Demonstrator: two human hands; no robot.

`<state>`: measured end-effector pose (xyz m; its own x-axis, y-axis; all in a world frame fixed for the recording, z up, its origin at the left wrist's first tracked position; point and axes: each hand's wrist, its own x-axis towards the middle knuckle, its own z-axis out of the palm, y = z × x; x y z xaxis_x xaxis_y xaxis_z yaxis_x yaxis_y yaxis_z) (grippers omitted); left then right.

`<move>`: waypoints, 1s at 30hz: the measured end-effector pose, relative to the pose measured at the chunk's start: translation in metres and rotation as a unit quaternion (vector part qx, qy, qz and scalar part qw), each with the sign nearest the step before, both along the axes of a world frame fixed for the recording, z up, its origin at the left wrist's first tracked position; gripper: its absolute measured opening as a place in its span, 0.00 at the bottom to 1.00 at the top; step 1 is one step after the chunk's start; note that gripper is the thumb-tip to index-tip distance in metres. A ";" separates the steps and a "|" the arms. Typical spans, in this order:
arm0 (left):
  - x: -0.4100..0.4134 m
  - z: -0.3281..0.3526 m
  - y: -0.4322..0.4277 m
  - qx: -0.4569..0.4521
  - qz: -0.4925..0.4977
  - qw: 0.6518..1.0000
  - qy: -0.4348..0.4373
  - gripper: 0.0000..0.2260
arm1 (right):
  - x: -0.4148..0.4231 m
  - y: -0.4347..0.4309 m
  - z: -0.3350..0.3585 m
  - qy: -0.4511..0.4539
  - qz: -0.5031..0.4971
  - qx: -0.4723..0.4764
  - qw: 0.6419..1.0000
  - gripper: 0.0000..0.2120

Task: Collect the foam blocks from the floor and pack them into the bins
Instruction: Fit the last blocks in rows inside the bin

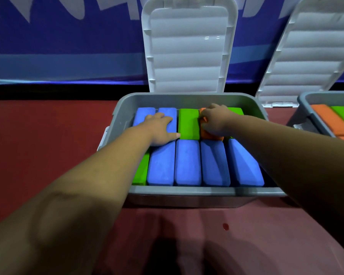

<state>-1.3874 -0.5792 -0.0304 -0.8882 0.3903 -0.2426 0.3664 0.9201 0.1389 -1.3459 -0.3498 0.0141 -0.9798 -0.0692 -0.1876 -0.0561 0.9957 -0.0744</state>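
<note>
Both reach forward: left grip (pixel 160 129) flat on blue block (pixel 168 112), right grip (pixel 213 122) clutching orange block (pixel 211 136)

No legible text; only cropped, unreadable white shapes (pixel 75 6) along the blue wall banner (pixel 68 46).

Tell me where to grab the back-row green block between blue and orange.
Probably from above, pinching the green block by its short ends: its long sides sit tight against the blue block and the orange block, leaving fingers no room there.
</note>
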 end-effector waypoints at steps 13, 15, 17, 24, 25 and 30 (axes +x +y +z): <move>0.096 0.007 0.015 0.105 0.146 0.983 -0.034 0.31 | 0.073 -0.021 -0.007 0.005 -0.094 -0.162 0.982 0.20; 0.119 0.015 0.024 0.110 0.168 0.978 -0.063 0.30 | 0.097 -0.021 -0.002 -0.015 -0.111 -0.213 0.971 0.20; 0.145 0.029 0.032 0.134 0.198 0.967 -0.091 0.29 | 0.124 -0.017 0.009 -0.028 -0.126 -0.246 0.961 0.18; 0.197 0.115 0.062 0.165 0.264 0.927 -0.210 0.22 | 0.180 0.023 0.083 -0.132 -0.127 -0.235 0.954 0.14; 0.195 0.131 0.066 0.175 0.263 0.920 -0.233 0.22 | 0.178 0.030 0.098 -0.144 -0.132 -0.231 0.953 0.13; 0.160 0.218 0.087 0.213 0.269 0.909 -0.236 0.18 | 0.141 0.056 0.173 -0.161 -0.139 -0.226 0.951 0.10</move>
